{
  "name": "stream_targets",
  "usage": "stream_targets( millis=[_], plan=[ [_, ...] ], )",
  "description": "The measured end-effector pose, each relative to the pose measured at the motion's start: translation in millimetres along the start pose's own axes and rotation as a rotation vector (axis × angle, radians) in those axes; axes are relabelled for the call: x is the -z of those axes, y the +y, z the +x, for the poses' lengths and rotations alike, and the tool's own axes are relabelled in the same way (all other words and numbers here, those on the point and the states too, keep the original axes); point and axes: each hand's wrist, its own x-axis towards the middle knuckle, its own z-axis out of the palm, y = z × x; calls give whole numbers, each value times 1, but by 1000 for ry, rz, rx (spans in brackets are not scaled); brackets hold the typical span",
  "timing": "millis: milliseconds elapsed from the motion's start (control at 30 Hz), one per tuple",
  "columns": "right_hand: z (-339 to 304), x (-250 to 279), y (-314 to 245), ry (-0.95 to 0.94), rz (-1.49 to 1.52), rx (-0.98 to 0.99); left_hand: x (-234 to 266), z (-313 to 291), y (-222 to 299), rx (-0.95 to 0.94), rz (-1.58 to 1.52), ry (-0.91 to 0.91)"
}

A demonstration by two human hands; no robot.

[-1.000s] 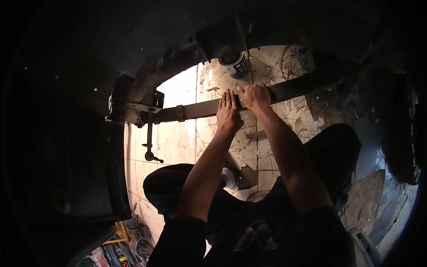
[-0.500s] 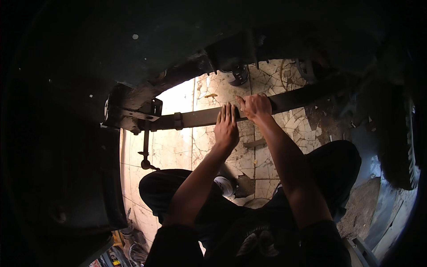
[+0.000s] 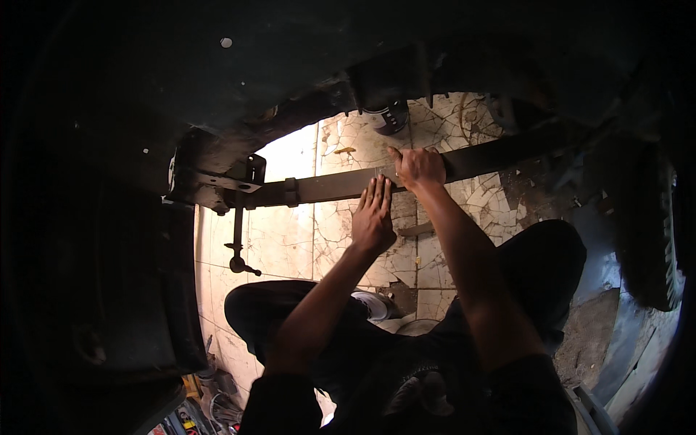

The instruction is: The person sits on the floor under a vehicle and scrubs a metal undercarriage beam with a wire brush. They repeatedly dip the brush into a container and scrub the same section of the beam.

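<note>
Drawn back toward the worker since the earlier frame, the L hand (image 3: 373, 223) now has its fingertips on the face of the dark flat bar (image 3: 335, 185), no longer reaching across it. That hand is open, fingers straight & close together, gripping nothing. Next to it, the R hand (image 3: 422, 170) is curled over the bar, thumb stuck out to the L; its fingertips are hidden, so how tight the hold is can't be told. The bar runs crosswise above a cracked tile floor (image 3: 279, 243), w/ a clamp band (image 3: 291, 191) nearer its L end, approx. where a bracket (image 3: 254, 172) sits. Beyond the bar stands a dark can (image 3: 389, 118), partly hidden. For good handling, judging by the pose, the R hand should keep the bar steady, the L fingers stay flat w/ even, light pressure, & both stay clear of sharp edges.
</note>
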Motion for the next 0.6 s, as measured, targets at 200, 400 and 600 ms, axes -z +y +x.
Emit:
stream_targets(
  millis=[200, 400, 600],
  plan=[
    [-4, -5, -12, -27, -34, 13, -11, 32, -21, 54, -50, 123],
    [1, -5, 1, 27, -77, -20, -17, 17, 14, 106, -207, 162],
    [-6, 2, -19, -33, -46, -20, 6, 39, -20, 119, -157, 132]
  ],
)
